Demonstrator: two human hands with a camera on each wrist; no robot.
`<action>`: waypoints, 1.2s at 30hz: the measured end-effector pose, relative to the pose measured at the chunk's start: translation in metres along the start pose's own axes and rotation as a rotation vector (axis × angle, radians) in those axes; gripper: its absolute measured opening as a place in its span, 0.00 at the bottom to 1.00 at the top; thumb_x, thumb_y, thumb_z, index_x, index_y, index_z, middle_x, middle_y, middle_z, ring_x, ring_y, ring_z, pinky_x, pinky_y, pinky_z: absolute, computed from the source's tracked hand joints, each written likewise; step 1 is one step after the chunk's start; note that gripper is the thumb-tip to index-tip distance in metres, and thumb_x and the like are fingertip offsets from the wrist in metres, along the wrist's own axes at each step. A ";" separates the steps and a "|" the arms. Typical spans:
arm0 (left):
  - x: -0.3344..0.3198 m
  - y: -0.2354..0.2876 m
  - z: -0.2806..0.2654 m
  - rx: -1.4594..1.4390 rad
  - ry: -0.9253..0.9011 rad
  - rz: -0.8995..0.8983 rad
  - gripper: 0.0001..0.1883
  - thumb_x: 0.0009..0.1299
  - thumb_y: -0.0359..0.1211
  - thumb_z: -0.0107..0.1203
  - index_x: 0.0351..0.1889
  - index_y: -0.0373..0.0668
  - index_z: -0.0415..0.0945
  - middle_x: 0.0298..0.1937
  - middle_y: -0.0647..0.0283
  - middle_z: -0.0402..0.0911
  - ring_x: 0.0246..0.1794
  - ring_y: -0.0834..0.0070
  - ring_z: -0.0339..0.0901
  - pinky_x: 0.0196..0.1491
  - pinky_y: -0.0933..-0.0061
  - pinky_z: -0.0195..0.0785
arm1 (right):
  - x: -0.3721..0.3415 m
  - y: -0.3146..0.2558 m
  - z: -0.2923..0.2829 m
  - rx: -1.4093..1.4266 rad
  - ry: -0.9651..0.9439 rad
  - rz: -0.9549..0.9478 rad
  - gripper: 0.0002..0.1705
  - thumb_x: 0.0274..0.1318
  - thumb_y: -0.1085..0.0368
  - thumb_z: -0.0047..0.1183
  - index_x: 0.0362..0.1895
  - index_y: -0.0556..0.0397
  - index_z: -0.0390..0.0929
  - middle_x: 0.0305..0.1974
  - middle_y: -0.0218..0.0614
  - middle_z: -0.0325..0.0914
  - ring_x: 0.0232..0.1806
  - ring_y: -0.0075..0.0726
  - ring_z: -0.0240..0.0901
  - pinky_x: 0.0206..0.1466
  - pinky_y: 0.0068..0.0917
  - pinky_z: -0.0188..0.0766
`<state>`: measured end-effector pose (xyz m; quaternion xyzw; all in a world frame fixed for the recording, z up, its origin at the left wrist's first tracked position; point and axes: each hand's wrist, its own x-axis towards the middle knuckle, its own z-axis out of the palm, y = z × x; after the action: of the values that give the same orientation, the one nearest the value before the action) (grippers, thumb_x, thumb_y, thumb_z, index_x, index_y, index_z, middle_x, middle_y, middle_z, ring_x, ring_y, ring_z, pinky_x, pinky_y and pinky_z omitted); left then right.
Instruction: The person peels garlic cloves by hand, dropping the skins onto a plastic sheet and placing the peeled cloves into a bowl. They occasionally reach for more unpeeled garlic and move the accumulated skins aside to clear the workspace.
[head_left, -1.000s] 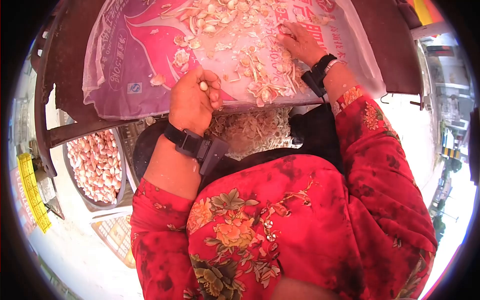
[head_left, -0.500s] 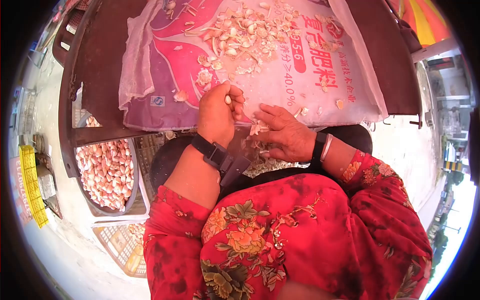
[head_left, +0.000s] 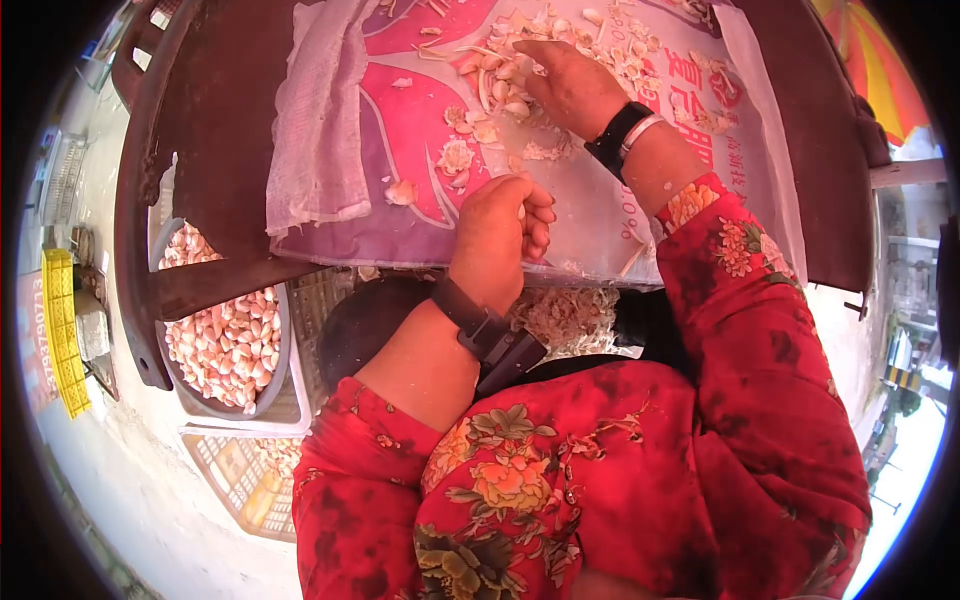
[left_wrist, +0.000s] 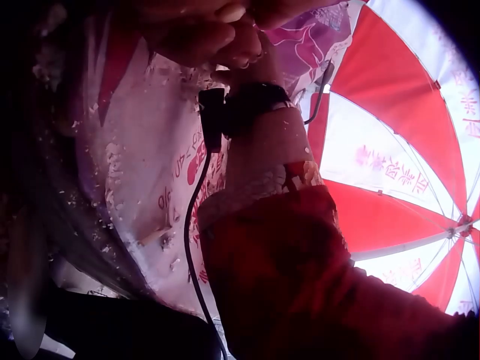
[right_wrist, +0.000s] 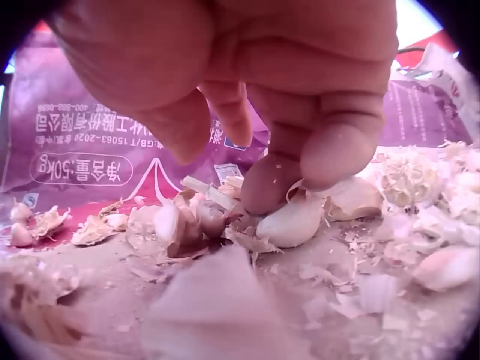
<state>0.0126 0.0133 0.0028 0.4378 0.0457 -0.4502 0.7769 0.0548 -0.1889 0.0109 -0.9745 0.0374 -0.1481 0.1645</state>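
My left hand (head_left: 500, 240) is near the bag's front edge, fingers curled round a small pale garlic clove (left_wrist: 231, 12); only a bit of the clove shows in the head view. Farther forward, my right hand (head_left: 575, 85) reaches over a heap of garlic (head_left: 500, 65) with its fingers extended. In the right wrist view, fingertips (right_wrist: 341, 154) touch a whitish clove (right_wrist: 289, 225) among papery skins, while the thumb (right_wrist: 180, 131) stays apart from it. Beneath both hands lies a printed woven bag (head_left: 590, 235) in pink, purple and white.
The bag covers part of a dark brown table (head_left: 225, 130). Below on the left is a grey basin (head_left: 286, 345) full of garlic cloves, beside a plastic crate (head_left: 215, 460). Garlic skins (head_left: 570, 320) lie below the table's front edge. A red and white umbrella (left_wrist: 397, 67) spreads overhead.
My right hand came back from among skins on the bag to the front edge, then reached forward to the garlic heap. The skins near that edge are mostly gone. The left hand keeps its clove.
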 end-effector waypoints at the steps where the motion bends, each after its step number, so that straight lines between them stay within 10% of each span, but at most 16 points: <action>1: -0.001 0.000 0.000 0.009 -0.001 0.000 0.13 0.70 0.38 0.45 0.29 0.38 0.73 0.25 0.63 0.74 0.18 0.79 0.68 0.23 0.77 0.58 | 0.008 -0.001 0.006 -0.060 -0.054 0.007 0.18 0.57 0.57 0.52 0.51 0.49 0.75 0.44 0.49 0.77 0.46 0.53 0.75 0.49 0.42 0.71; 9: -0.001 -0.001 0.001 0.046 -0.020 -0.018 0.12 0.68 0.37 0.46 0.30 0.38 0.73 0.25 0.63 0.74 0.18 0.79 0.68 0.22 0.77 0.58 | -0.030 0.016 0.004 0.056 -0.146 0.214 0.12 0.57 0.60 0.55 0.45 0.48 0.78 0.30 0.39 0.78 0.30 0.36 0.76 0.35 0.30 0.72; 13: -0.002 -0.001 0.003 0.080 -0.037 -0.038 0.12 0.68 0.37 0.46 0.30 0.38 0.74 0.25 0.63 0.74 0.18 0.79 0.68 0.22 0.77 0.58 | -0.065 0.029 -0.016 0.632 -0.183 0.567 0.12 0.60 0.65 0.53 0.45 0.55 0.77 0.29 0.27 0.77 0.27 0.19 0.71 0.30 0.17 0.68; 23: 0.005 -0.009 0.004 0.145 -0.049 -0.041 0.11 0.67 0.36 0.48 0.33 0.39 0.74 0.26 0.65 0.74 0.19 0.80 0.68 0.22 0.78 0.58 | -0.105 0.047 -0.035 1.381 -0.186 0.673 0.18 0.59 0.72 0.52 0.53 0.62 0.68 0.41 0.41 0.78 0.42 0.38 0.80 0.43 0.28 0.81; 36: 0.004 -0.016 0.012 0.247 -0.192 -0.086 0.06 0.68 0.34 0.52 0.35 0.42 0.74 0.22 0.71 0.70 0.15 0.87 0.60 0.17 0.84 0.49 | -0.132 -0.030 -0.048 0.965 -0.335 0.568 0.05 0.55 0.69 0.57 0.34 0.58 0.77 0.27 0.35 0.79 0.23 0.28 0.78 0.26 0.21 0.75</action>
<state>-0.0007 -0.0013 -0.0018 0.4828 -0.0656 -0.5251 0.6977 -0.0852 -0.1591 0.0278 -0.7512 0.1990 0.0574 0.6268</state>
